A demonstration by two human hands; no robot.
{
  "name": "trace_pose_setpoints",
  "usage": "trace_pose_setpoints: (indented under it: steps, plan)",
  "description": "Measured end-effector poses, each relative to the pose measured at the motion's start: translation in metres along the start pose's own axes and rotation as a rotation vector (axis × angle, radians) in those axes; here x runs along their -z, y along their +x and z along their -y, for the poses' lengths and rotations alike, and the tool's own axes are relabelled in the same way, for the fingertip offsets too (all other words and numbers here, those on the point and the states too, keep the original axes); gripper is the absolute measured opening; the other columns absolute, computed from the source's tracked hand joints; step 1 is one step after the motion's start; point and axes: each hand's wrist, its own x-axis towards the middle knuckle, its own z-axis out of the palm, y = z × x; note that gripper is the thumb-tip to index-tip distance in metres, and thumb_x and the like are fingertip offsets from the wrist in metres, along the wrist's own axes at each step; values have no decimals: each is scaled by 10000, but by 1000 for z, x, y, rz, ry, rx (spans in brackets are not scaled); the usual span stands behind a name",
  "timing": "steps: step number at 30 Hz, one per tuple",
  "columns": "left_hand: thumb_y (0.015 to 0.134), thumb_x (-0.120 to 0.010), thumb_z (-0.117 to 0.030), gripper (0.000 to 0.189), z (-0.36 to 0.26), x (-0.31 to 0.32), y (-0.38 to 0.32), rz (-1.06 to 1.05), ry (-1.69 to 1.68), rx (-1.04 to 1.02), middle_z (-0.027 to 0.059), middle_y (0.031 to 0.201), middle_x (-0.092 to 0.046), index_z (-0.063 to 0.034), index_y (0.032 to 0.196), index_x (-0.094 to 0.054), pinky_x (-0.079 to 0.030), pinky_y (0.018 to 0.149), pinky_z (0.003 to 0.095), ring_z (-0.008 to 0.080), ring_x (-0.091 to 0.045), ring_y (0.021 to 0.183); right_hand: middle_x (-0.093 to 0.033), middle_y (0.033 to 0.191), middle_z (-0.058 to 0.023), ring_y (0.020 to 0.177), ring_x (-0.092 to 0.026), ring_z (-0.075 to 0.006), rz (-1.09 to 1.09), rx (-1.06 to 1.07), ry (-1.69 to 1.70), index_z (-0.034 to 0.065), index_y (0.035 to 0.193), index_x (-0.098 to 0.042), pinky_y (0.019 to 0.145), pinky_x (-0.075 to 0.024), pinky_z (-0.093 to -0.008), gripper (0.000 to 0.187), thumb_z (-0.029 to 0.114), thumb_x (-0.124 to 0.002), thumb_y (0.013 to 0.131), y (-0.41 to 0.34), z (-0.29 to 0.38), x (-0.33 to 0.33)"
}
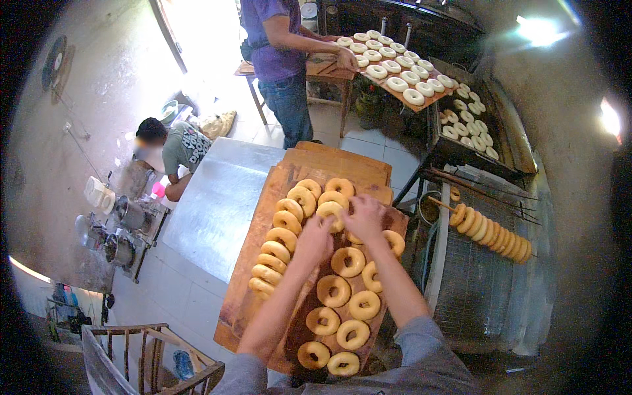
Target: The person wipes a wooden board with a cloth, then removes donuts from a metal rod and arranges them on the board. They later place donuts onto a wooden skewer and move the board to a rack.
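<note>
Several browned ring doughnuts stand in a leaning row (275, 251) along the left side of a wooden board (247, 276). Beside it, a shorter row starts with a doughnut (339, 186) at the far end. At that row's near end, my left hand (316, 241) and my right hand (366, 217) grip one ring doughnut (330, 216) from opposite sides. The fingers are slightly blurred, and my right hand partly covers a doughnut beneath it. Nearer me, more doughnuts (364, 305) lie flat on a darker board (296, 328).
A metal-topped table (222, 197) adjoins the boards. At right, doughnuts hang on a stick (489, 233) above a wire rack (474, 296). Pale rings lie in a frying vat (466, 123). One person (281, 64) holds a tray of dough rings (395, 64); another person (185, 148) crouches at left.
</note>
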Motion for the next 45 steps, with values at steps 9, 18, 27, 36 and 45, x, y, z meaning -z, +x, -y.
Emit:
trace_pose_setpoints:
  steps: [9, 18, 27, 36, 45]
  plan:
    - [830, -603, -82, 751, 55, -13, 102, 234, 228, -240, 137, 1088, -625, -206, 1499, -286, -484, 835, 448, 328, -593, 1044, -578, 1003, -207, 917, -576, -459, 63, -242, 512, 111, 1222, -345, 822, -463, -506, 637, 69, -711, 703, -85, 22, 23]
    - [897, -508, -111, 660, 22, -17, 85, 327, 240, -384, 176, 1112, -542, -248, 1504, -289, -435, 916, 442, 349, -556, 1048, -508, 1160, -134, 1240, -423, -305, -38, 180, -161, 119, 1259, -492, 1049, -210, -514, 561, 95, -666, 726, -145, -22, 29]
    - [919, -530, -184, 521, -51, 23, -35, 725, -375, -181, 150, 1141, -526, -323, 1416, -459, -474, 858, 424, 326, -543, 1005, -534, 1201, -161, 1149, -486, -363, -197, -319, 139, 71, 1139, -548, 975, -345, -506, 383, 166, -642, 780, -215, -24, 65]
    - [890, -574, -102, 544, -36, 0, -131, 139, -237, -69, 217, 1137, -535, -43, 1409, -423, -476, 842, 450, 356, -554, 978, -637, 924, -123, 950, -580, -335, -79, -401, 249, 61, 1136, -582, 876, -414, -448, 300, 235, -608, 893, -218, -5, 39]
    - [780, -591, -13, 696, -49, 20, -119, 45, -138, 152, 261, 1134, -533, -33, 1439, -369, -457, 869, 475, 397, -545, 973, -637, 983, -125, 997, -571, -325, 25, -427, -84, 90, 1151, -602, 879, -400, -505, 335, 318, -578, 907, -197, 17, 65]
